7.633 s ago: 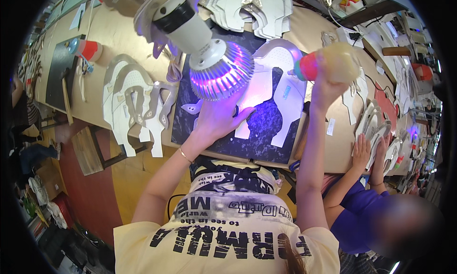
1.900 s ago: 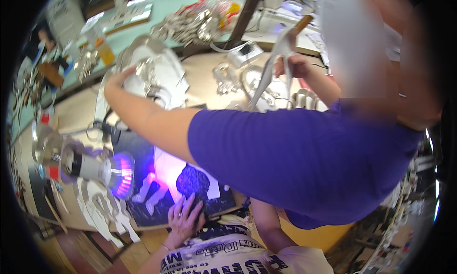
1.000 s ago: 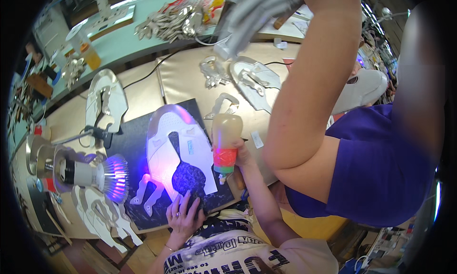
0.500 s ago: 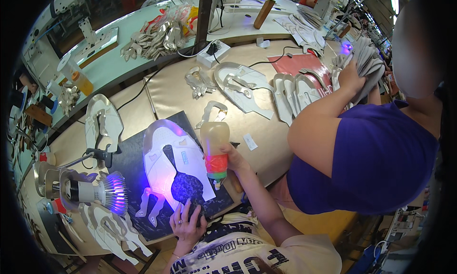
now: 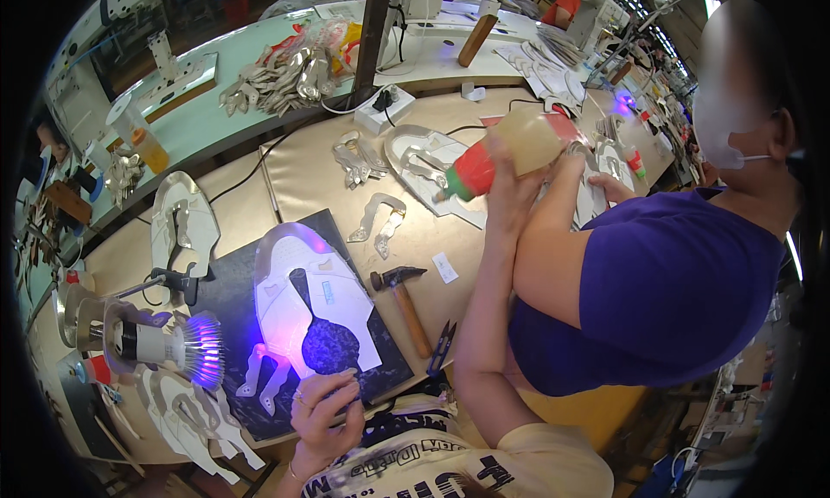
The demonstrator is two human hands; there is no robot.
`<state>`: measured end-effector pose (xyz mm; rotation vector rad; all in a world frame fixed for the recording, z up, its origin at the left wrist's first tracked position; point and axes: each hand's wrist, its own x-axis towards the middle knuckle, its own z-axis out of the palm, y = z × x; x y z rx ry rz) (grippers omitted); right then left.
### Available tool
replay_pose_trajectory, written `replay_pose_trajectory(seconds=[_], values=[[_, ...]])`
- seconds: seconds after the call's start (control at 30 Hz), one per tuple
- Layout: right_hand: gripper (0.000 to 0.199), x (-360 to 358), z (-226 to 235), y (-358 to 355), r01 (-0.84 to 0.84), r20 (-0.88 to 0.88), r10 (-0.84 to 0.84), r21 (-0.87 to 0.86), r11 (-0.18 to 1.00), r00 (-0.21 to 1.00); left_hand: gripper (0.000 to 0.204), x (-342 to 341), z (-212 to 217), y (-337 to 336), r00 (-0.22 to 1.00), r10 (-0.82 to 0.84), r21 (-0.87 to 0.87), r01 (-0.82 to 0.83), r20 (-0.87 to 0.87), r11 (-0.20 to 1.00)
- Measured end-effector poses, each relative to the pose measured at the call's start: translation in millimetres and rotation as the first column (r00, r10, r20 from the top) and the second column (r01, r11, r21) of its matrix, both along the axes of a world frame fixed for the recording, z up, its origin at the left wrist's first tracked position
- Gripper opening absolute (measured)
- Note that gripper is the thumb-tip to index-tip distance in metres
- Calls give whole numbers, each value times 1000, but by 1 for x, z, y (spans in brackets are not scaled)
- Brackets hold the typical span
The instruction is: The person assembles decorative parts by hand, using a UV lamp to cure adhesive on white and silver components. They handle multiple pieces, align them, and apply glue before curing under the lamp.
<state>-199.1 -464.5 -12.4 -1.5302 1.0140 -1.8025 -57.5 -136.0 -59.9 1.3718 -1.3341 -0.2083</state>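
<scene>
Head view: The right hand [image 5: 516, 195] is closed around a squeeze bottle [image 5: 523, 143], nozzle angled downward near a neighbouring white piece [image 5: 400, 154]. Contact from the co-worker's forearm [image 5: 562, 191] could cause a stray drip. The left hand [image 5: 322, 420] is half-curled beside the white panel [image 5: 281, 308] on the dark board [image 5: 229, 282]; any grip cannot be determined. Brushing the panel could displace it.

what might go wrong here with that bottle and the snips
The bottle is tilted in the right hand, nozzle angled downward near a white cutout, so it might drip there. That hand is close to the co-worker's arm, so they might bump. The snips lie beside the person's right forearm and might get knocked.
</scene>
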Motion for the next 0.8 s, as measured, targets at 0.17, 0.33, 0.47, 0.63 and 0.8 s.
replay_pose_trajectory(seconds=[0.17, 0.33, 0.47, 0.63, 0.8], values=[[103, 4, 22, -4, 62, -95, -55, 64, 996, 994, 25, 18, 53, -13, 900, -297, -190, 246, -320, 950], [86, 7, 14, -9, -11, -158, 19, 56, 998, 987, 40, 9, 102, -19, 577, -532, -539, 179, -620, 823], [82, 12, 9, -21, -36, -147, 16, -135, 990, 989, 23, 34, 108, -23, 91, -845, -740, 440, -526, 508], [78, 23, 3, -12, -156, -72, 148, -119, 981, 986, 23, 53, 125, -27, 14, -807, -724, 433, -590, 537], [73, 45, -16, 19, -450, 100, 455, -67, 890, 885, 8, 26, 198, 4, 185, -354, -327, 164, -917, 931]])
